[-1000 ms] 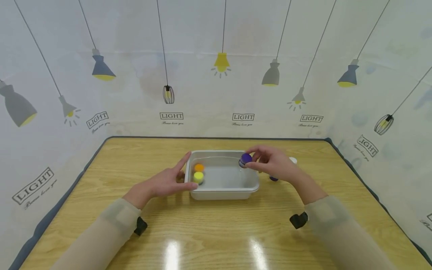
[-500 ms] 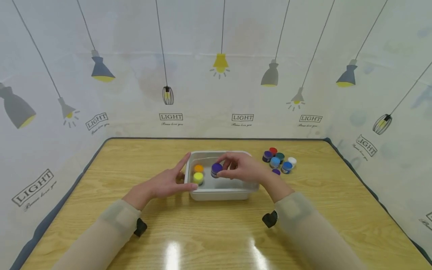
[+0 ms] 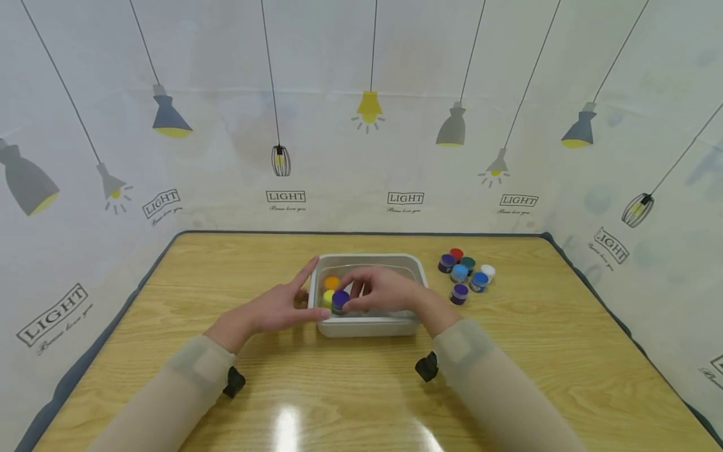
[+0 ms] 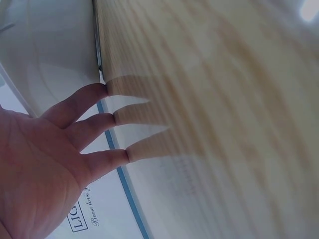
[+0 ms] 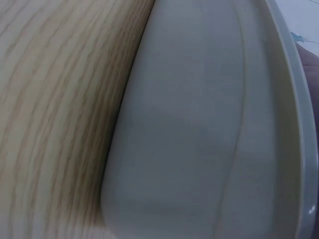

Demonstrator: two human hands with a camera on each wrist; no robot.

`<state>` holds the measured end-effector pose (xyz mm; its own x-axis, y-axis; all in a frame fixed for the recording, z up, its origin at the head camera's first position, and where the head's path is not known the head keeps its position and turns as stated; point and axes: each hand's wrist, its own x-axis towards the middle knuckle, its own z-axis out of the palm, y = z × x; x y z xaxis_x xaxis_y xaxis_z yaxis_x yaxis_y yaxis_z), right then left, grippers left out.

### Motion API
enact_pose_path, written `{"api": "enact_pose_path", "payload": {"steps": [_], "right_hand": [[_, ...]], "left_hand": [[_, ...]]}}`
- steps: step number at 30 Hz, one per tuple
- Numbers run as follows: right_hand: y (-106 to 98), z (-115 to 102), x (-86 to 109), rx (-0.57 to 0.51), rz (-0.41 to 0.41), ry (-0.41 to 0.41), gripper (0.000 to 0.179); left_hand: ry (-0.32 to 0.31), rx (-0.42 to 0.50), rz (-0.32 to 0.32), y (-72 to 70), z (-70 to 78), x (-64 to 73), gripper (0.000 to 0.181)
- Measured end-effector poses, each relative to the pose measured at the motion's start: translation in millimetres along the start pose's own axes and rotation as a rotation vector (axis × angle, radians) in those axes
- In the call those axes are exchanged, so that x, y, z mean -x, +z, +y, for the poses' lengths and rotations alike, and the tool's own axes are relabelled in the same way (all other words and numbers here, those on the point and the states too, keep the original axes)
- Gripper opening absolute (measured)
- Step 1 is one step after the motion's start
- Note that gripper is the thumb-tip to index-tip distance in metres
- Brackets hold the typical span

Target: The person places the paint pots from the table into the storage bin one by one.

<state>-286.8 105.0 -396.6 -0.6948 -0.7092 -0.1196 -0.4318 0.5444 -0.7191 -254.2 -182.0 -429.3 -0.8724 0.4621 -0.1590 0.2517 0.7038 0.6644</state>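
Observation:
My right hand reaches into a white rectangular container, its thumb and fingers pinching a small paint jar with a purple lid. That jar is low at the container's left front, beside a yellow-lidded jar; an orange-lidded jar sits just behind. At the left end, my left hand spans the container, thumb on the front rim and index finger stretched to the back corner. In the left wrist view, three straight fingers reach down to the tabletop. The right wrist view is filled by the container's outer wall.
Several paint jars stand grouped on the wooden table, right of the container: red, green, light blue, blue, white and two purple, one behind, one nearer. A lamp-printed curtain surrounds the table.
My right hand has carried the purple-lidded jar leftward from the container's right rim and lowered it beside the yellow one. The jars on the right came into sight. My left hand stays put.

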Motion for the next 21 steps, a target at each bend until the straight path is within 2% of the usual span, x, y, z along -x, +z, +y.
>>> {"api": "enact_pose_path", "payload": {"steps": [6, 21], "right_hand": [[3.4, -0.9, -5.4, -0.002, -0.042, 0.008, 0.029], [14.4, 5.4, -13.5, 0.012, -0.062, -0.005, 0.026]], "left_hand": [[-0.012, 0.004, 0.004, 0.5, 0.5, 0.5, 0.119], [-0.015, 0.003, 0.004, 1.6, -0.3, -0.1, 0.117]]}}
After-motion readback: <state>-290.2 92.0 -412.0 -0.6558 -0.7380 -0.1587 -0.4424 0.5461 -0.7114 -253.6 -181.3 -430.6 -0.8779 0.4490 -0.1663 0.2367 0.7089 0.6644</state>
